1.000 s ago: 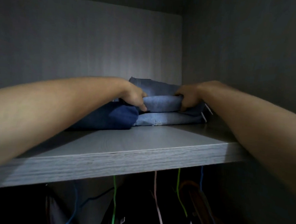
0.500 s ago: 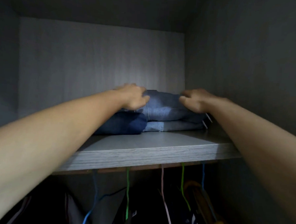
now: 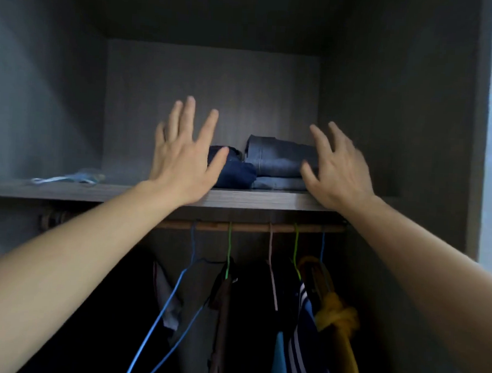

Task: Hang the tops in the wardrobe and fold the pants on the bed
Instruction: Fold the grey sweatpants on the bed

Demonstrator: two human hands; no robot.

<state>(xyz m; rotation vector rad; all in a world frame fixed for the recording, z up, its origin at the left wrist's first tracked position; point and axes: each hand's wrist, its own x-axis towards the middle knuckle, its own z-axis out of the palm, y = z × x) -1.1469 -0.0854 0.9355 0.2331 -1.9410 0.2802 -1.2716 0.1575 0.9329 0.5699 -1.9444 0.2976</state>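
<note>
- Folded blue denim pants (image 3: 277,159) are stacked on the grey wooden wardrobe shelf (image 3: 252,199), apparently for storage.
- The left hand (image 3: 183,166) and right hand (image 3: 340,177) are splayed wide, with nothing gripped.

Two bare hands show: one left hand (image 3: 183,166) and one right hand (image 3: 339,174). One grey wooden shelf (image 3: 252,199) bears three folded denim pants: one dark navy pair (image 3: 235,175), one mid-blue pair (image 3: 277,156) and one lighter blue pair (image 3: 279,183). One brown wooden rod (image 3: 248,227) carries five thin wire hanger hooks: one blue hook (image 3: 193,240), one green hook (image 3: 229,248), one pink hook (image 3: 270,250), one yellow-green hook (image 3: 295,246) and one second blue hook (image 3: 322,244). One pale blue object (image 3: 68,178), too blurred to identify, lies on the shelf. The hanging garments are too dark to count.
</note>
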